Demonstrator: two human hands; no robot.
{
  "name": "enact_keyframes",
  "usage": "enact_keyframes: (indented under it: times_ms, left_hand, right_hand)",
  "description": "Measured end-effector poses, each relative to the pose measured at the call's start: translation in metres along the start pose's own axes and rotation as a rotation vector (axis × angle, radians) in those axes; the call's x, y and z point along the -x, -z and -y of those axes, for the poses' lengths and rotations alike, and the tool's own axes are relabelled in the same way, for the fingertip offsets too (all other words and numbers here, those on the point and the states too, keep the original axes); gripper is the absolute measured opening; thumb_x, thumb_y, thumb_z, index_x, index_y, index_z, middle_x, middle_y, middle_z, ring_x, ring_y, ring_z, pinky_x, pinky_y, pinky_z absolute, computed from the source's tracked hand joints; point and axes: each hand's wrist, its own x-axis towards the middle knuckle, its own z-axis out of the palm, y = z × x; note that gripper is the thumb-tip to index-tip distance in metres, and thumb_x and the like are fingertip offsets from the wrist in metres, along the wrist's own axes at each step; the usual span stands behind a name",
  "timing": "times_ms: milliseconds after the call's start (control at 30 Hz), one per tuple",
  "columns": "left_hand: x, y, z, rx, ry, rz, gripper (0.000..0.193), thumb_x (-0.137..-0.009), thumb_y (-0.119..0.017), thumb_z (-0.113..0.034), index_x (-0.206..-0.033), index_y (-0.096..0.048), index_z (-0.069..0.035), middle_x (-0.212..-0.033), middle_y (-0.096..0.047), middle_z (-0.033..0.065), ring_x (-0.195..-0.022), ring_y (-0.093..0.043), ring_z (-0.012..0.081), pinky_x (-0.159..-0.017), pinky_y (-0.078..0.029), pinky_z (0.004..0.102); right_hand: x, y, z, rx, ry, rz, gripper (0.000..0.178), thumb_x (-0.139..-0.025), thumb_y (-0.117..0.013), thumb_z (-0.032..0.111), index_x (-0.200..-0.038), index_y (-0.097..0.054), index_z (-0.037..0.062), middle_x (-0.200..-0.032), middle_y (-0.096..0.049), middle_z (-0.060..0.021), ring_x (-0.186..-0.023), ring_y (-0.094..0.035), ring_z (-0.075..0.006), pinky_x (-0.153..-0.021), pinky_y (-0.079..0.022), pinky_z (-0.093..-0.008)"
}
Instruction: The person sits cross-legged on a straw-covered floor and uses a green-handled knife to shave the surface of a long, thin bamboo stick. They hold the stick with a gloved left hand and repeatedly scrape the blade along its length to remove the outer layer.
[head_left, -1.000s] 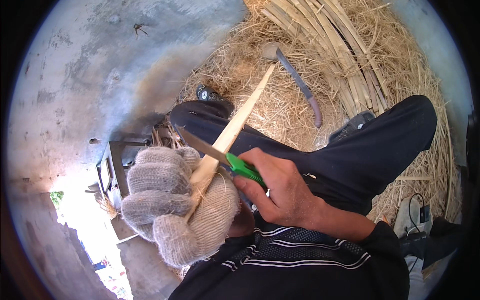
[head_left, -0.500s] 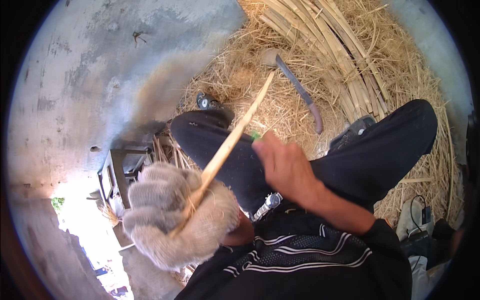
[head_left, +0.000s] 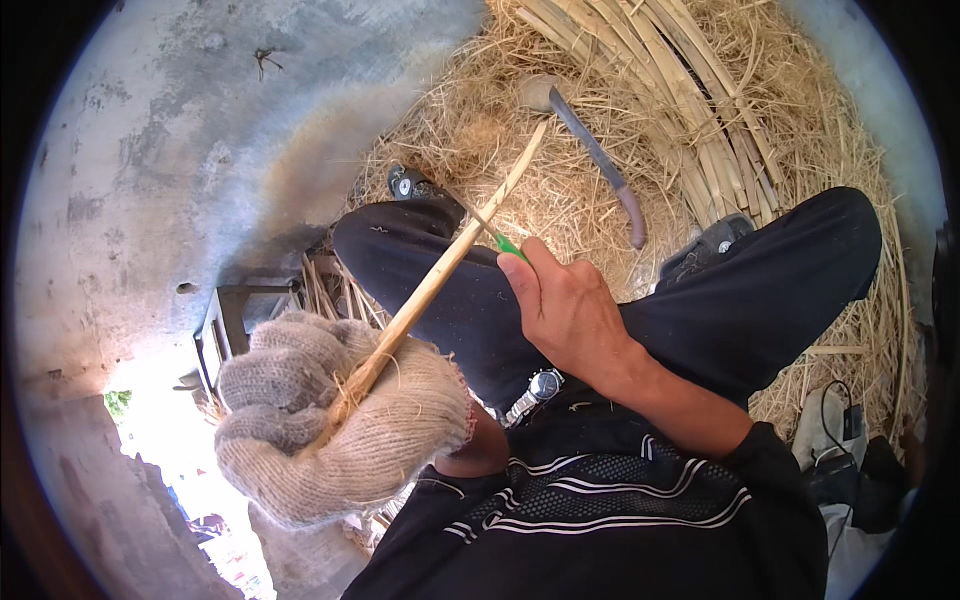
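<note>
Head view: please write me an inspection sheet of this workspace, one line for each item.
Surface: grey concrete ground, with a heap of dry straw in front of the seated person.
Job's things: a long pale wooden stick; a knife with a green handle, its thin blade laid against the stick.
Clutter: a bundle of split cane strips; a long curved blade lying on the straw.
Grips: left hand in a knitted glove, closed around the stick's lower end; right hand bare, closed on the knife.
Cables: one thin dark cable at the right, beside a small dark device.
Surroundings: a metal frame under the knees; bright sunlight at the lower left.
</note>
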Motion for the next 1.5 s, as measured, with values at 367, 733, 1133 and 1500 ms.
enact_keyframes:
  times_ms: [367, 733, 1133, 1500]
  left_hand:
    - [-0.010, 0.021, -0.005, -0.234, 0.098, 0.196, 0.038, -0.088, -0.036, -0.042, -0.061, -0.031, -0.016, -0.061, -0.036, 0.0019, -0.057, -0.039, 0.0171, -0.054, -0.039, 0.0304]
    - [-0.004, 0.030, -0.003, -0.303, 0.146, 0.199, 0.049, -0.088, -0.026, -0.057, -0.063, -0.038, -0.015, -0.065, -0.041, 0.0044, -0.064, -0.046, 0.0183, -0.056, -0.045, 0.0295]
    - [-0.001, 0.017, -0.016, -0.149, 0.052, 0.301, 0.044, -0.091, -0.028, -0.048, -0.060, -0.031, -0.016, -0.058, -0.032, 0.0024, -0.056, -0.037, 0.0166, -0.053, -0.037, 0.0288]
    - [-0.004, 0.021, 0.011, -0.137, -0.027, 0.023, 0.044, -0.094, -0.033, -0.044, -0.061, -0.027, -0.016, -0.056, -0.033, 0.0019, -0.049, -0.034, 0.0155, -0.050, -0.036, 0.0319]
  right_hand:
    - [0.012, 0.041, 0.058, -0.264, 0.114, 0.152, 0.027, -0.099, -0.052, 0.026, -0.086, -0.052, 0.0025, -0.053, -0.050, -0.0191, -0.050, -0.058, -0.0396, -0.045, -0.044, -0.0463]
    - [0.009, 0.011, 0.038, -0.208, 0.039, 0.030, 0.032, -0.100, -0.049, 0.033, -0.089, -0.050, 0.0033, -0.049, -0.053, -0.0184, -0.047, -0.059, -0.0388, -0.040, -0.045, -0.0464]
    - [-0.005, -0.003, -0.002, -0.103, -0.036, -0.001, 0.033, -0.100, -0.051, 0.032, -0.087, -0.049, 0.0019, -0.051, -0.053, -0.0218, -0.048, -0.058, -0.0420, -0.042, -0.045, -0.0492]
    - [0.018, 0.033, 0.049, -0.276, 0.006, 0.217, 0.029, -0.098, -0.055, 0.030, -0.088, -0.050, 0.0032, -0.050, -0.054, -0.0186, -0.046, -0.059, -0.0382, -0.040, -0.044, -0.0465]
